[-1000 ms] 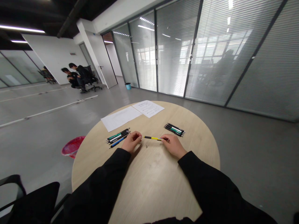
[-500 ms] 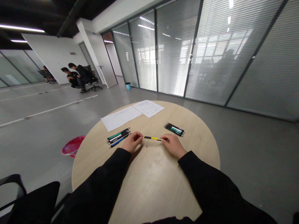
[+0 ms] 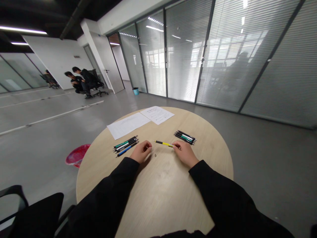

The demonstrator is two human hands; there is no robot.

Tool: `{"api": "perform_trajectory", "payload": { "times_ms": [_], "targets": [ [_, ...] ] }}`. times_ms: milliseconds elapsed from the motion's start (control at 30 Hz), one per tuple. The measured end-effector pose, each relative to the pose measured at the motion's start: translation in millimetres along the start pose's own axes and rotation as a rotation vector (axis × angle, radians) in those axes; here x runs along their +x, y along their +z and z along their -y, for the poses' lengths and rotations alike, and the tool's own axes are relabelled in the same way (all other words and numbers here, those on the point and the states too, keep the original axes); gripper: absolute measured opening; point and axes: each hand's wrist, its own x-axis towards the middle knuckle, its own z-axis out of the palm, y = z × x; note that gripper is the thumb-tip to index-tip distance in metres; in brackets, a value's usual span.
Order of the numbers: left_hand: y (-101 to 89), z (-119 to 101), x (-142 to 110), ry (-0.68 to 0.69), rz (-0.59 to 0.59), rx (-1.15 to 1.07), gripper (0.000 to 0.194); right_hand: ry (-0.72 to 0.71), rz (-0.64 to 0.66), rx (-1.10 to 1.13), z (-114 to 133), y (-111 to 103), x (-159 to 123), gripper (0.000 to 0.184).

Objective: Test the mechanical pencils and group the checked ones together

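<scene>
A yellow and black pen [image 3: 165, 143] is pinched at its right end by my right hand [image 3: 184, 153]. Its tip points left and slightly away from me, above the round table [image 3: 160, 191]. My left hand [image 3: 141, 152] rests just left of that tip, apart from it, fingers curled in and nothing visible in them. Close to the left hand lies a group of several pens [image 3: 125, 146] in black, green, white and blue. Beyond my right hand is another group of pens [image 3: 185, 137], mostly black and green with a white one.
Two printed sheets of paper [image 3: 128, 124] lie toward the table's far edge. A red basin [image 3: 77, 155] is on the floor to the left, and a black chair [image 3: 32, 211] stands at the lower left. Two people [image 3: 81, 81] sit farther back.
The left hand has let go of the pen's tip. Held by my right hand alone, the pen has swung its tip slightly away from me and now slants. The pen groups have not moved.
</scene>
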Motion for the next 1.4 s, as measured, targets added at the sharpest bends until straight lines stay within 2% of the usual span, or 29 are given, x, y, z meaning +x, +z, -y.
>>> {"api": "perform_trajectory", "payload": {
  "times_ms": [233, 533, 700, 833, 967, 1167, 1267, 1400],
  "targets": [
    [0.9, -11, -5, 0.118, 0.196, 0.299, 0.026, 0.031, -0.042, 0.009, -2, 0, 0, 0.016],
    [6.7, -18, -6, 0.233, 0.268, 0.554, 0.033, 0.042, -0.031, 0.024, 2, -1, 1, 0.016],
    [6.7, -17, -6, 0.238, 0.274, 0.589, 0.031, 0.031, -0.027, 0.024, -1, 1, 1, 0.015],
    [4.8, -15, -5, 0.2, 0.222, 0.479, 0.03, 0.029, -0.028, 0.03, 0, 1, 0, 0.015],
    [0.3, -10, -3, 0.102, 0.096, 0.308, 0.031, 0.025, -0.026, 0.042, 1, 0, 0, 0.016],
    [-2.7, 1, 3, -0.094, -0.095, -0.128, 0.036, 0.01, -0.017, 0.036, 0, 1, 0, 0.016],
    [0.0, 3, 5, -0.188, -0.144, -0.355, 0.037, -0.014, -0.013, 0.031, 0, 2, 0, 0.015],
    [2.9, 3, 5, -0.218, -0.171, -0.469, 0.037, -0.043, 0.007, 0.035, 2, 2, 0, 0.014]
  ]
}}
